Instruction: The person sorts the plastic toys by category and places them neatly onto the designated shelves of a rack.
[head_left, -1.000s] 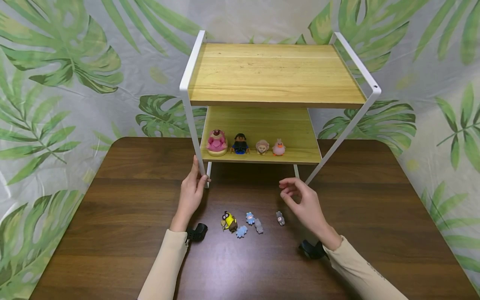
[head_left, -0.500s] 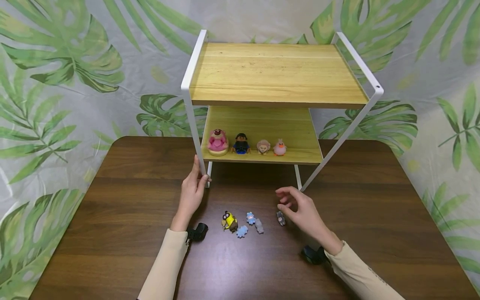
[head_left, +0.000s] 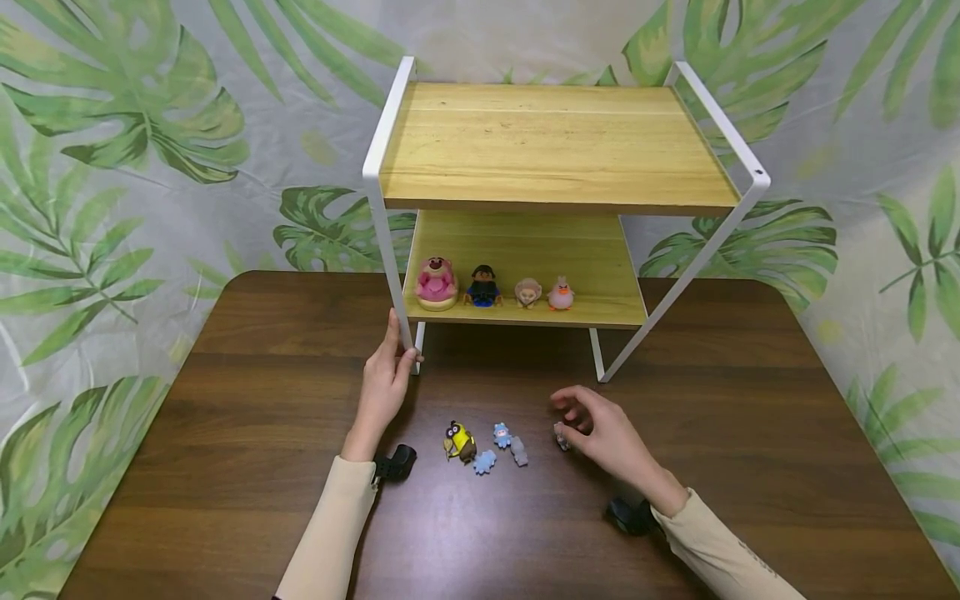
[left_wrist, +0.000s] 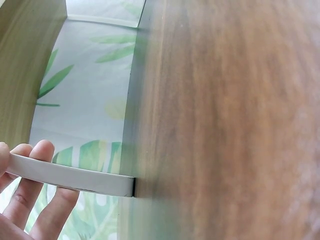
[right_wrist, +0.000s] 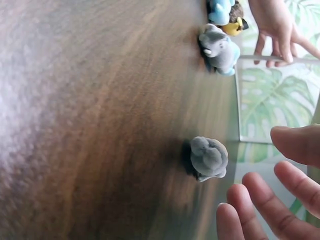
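My left hand [head_left: 381,390] holds the front left leg of a two-tier shelf; its fingers wrap the white leg [left_wrist: 75,177] in the left wrist view. My right hand [head_left: 615,440] hovers over a small grey figurine [head_left: 560,435] on the table, thumb and fingers apart. The right wrist view shows the same grey figurine [right_wrist: 209,157] untouched, just beyond the spread fingers [right_wrist: 262,192]. To its left lie a yellow and brown figurine [head_left: 460,442], a blue one [head_left: 502,434], a pale blue one [head_left: 484,462] and another grey one [head_left: 519,451].
On the lower shelf board [head_left: 517,233] stand a pink bear [head_left: 437,284], a figure in dark clothes [head_left: 483,287], a beige furry figure [head_left: 528,292] and a pink duck-like one [head_left: 561,294]. The wooden upper board [head_left: 555,142] overhangs them. A leaf-print cloth [head_left: 187,225] hangs behind.
My right hand has come down and toward me, from beside the shelf's right leg to the lone grey figurine. The left hand stays on the shelf leg.
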